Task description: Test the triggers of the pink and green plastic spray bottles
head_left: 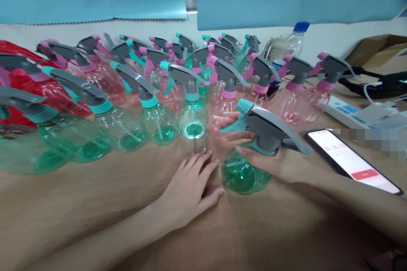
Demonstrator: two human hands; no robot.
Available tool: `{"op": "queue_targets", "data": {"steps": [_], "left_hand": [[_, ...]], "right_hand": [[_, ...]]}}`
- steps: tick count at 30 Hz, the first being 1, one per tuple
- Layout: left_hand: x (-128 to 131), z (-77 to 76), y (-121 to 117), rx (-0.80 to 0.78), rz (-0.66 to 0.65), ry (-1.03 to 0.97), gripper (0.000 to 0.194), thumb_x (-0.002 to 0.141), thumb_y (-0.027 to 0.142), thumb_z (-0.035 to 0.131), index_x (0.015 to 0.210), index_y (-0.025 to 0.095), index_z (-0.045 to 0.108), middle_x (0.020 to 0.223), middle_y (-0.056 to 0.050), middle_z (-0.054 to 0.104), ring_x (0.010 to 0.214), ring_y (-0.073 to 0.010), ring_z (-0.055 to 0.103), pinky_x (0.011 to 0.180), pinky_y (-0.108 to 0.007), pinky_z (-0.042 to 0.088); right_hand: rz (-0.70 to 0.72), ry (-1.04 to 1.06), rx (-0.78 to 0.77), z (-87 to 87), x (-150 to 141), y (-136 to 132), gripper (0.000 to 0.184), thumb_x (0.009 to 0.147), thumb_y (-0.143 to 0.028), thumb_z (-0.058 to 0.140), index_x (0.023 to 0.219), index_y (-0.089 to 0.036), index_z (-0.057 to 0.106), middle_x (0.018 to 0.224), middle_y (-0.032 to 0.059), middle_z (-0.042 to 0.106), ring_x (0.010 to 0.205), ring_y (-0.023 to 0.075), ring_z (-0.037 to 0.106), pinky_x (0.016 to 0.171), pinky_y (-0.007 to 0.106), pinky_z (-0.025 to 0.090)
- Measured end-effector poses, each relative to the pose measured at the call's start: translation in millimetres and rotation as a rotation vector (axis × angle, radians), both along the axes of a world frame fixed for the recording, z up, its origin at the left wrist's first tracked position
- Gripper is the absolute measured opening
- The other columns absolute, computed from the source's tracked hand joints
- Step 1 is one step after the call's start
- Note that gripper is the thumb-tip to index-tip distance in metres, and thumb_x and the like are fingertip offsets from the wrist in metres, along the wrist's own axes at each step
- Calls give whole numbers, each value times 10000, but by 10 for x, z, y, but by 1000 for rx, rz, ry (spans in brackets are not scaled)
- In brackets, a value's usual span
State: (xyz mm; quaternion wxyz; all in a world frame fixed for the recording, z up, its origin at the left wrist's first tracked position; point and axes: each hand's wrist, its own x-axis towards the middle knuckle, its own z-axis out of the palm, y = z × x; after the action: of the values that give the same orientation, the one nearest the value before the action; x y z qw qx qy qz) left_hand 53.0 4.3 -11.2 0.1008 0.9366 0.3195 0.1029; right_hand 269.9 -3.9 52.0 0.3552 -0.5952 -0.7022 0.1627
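Observation:
A green spray bottle with a grey and teal trigger head stands on the tan table, just in front of me. My right hand is wrapped round its neck and upper body, fingers closed on it. Flat on the table to the left of this bottle lies my left hand, fingers spread, its thumb close to the bottle's base and holding nothing.
Several green and pink spray bottles crowd the table behind and to the left. A phone with a lit screen lies at the right. A water bottle, a power strip, cables and a cardboard box are at the back right.

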Motion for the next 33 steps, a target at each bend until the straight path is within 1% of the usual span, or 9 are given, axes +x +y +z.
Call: {"op": "queue_targets", "data": {"steps": [6,10,15,18,22,25,29,31,33], "left_hand": [[1,1,5,0,0,0,529,912,447,520,1335,140,436,1412,-163,429,1314,-306,361,1034,-494,348],[2,-1,3,-2,1,-3,528,906,436,537,1327,130,449,1408,-165,433,1311,-306,365,1045,-481,340],[-1,3,2,-4,4,-4,531,909,450,527,1330,136,447,1410,-163,429,1310,-304,368,1040,-482,345],[0,6,5,-3,0,7,533,907,440,536,1324,118,454,1407,-176,430,1312,-305,363,1041,-480,342],[7,10,8,-6,2,-1,525,906,440,533,1322,130,453,1403,-172,437,1304,-310,374,1031,-494,350],[10,12,9,-9,4,-5,516,906,442,528,1319,142,455,1400,-167,441,1296,-311,384,1021,-493,359],[5,8,6,-5,6,-10,516,906,441,530,1321,142,455,1401,-163,443,1297,-309,384,1027,-490,354],[3,5,4,-2,10,-10,516,907,444,529,1325,152,451,1406,-158,439,1297,-309,386,1026,-495,355],[3,4,4,-4,9,-7,521,904,445,533,1326,150,453,1406,-161,438,1295,-312,388,1026,-495,355]], "right_hand": [[71,34,15,16,-2,3,78,664,-299,558,733,-264,550,670,3,644,587,228,643,574,380,571],[108,63,51,58,-32,-1,49,687,-287,565,727,-261,574,660,-5,657,589,210,647,561,337,568],[174,109,7,57,-21,-11,80,714,-232,542,727,-261,615,694,-13,686,718,221,699,698,366,591],[242,186,-7,32,1,-16,117,735,-198,531,751,-260,629,775,-20,710,764,184,708,757,334,587],[267,238,-3,50,-3,-20,127,728,-160,538,705,-264,608,715,-39,697,710,145,702,683,256,591],[246,218,11,112,-28,-27,127,711,-166,530,665,-269,587,639,-43,668,656,154,692,635,259,590],[179,179,2,195,-61,-50,125,686,-161,534,690,-276,583,567,-47,628,596,174,679,598,277,584],[184,196,-8,209,-66,-60,141,676,-139,540,710,-273,567,602,-47,645,589,172,678,571,266,576],[204,218,-16,196,-60,-65,187,674,-106,546,763,-271,552,720,-42,688,636,167,689,582,252,578]]}}
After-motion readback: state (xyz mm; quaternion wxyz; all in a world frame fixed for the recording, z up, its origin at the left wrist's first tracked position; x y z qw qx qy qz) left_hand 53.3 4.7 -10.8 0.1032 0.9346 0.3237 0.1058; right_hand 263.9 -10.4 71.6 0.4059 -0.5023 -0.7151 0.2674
